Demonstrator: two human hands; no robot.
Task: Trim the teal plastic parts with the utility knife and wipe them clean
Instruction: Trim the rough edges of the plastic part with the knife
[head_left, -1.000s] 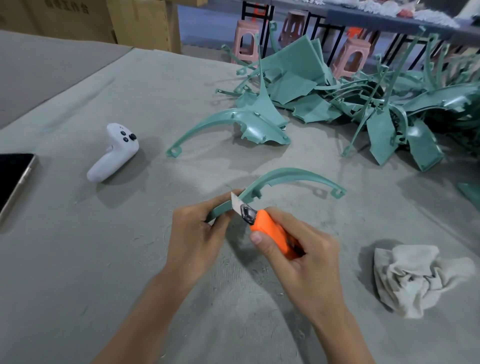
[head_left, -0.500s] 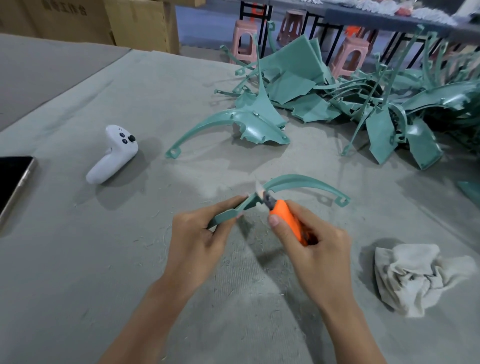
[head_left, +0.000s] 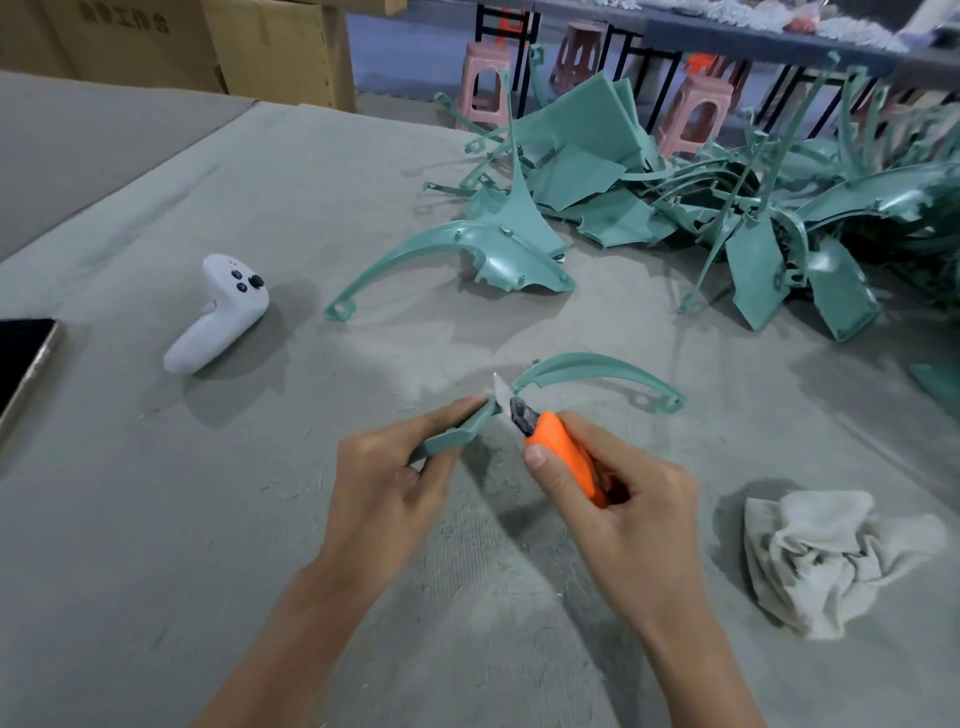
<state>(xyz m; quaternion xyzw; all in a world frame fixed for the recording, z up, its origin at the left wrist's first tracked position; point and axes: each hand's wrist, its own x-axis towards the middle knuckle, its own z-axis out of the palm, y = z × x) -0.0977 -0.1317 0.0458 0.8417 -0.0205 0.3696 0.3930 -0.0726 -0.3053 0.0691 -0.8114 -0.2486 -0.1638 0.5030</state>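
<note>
Change: since a second ago the knife blade has slid up the curved part, from close by the left fingertips to the middle of the arc; the part's far end has tipped up a little.
Left hand (head_left: 387, 480): clamped on the near end of the curved teal part (head_left: 597, 369), index finger stretched along its edge, holding it off the table.
Right hand (head_left: 621, 512): wrapped tight round the orange utility knife (head_left: 563, 449), thumb pressed on the handle's side.
Blade (head_left: 501, 389): out, pointing up and away, touching the part at the bend just past the left fingertip.
Hands: close together, not touching.
Rag (head_left: 831, 556): crumpled and off-white, lying on the grey table (head_left: 156, 519) to the right of the right hand, apart from it.
Other teal parts: one big curved piece (head_left: 467, 249) lies alone beyond the hands; a heap (head_left: 727, 208) sits at the far right.
Controller (head_left: 221, 312): white, on the table to the left.
Phone (head_left: 23, 358): dark screen, at the left edge.
</note>
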